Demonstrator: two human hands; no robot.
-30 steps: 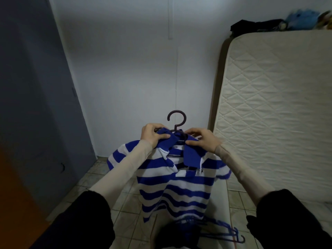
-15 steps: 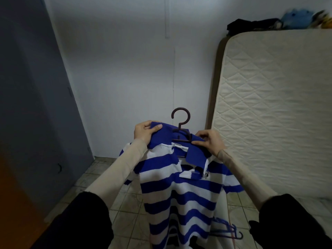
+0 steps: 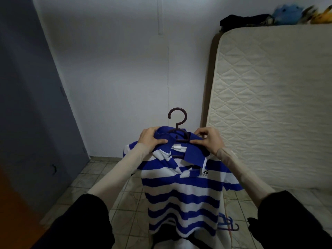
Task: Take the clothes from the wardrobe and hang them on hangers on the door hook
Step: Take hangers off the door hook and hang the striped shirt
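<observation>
Polo shirt [image 3: 181, 191], blue-white striped, on dark hanger [image 3: 177, 126], held up in front of me above tiled floor [image 3: 111, 178]. My left hand [image 3: 151, 139] grips collar at left shoulder. My right hand [image 3: 209, 139] pinches collar at right side. Hanger hook upright, free above collar. Mattress [image 3: 273, 105] upright at right. Blue hangers [image 3: 228, 224] lie on floor behind shirt hem.
</observation>
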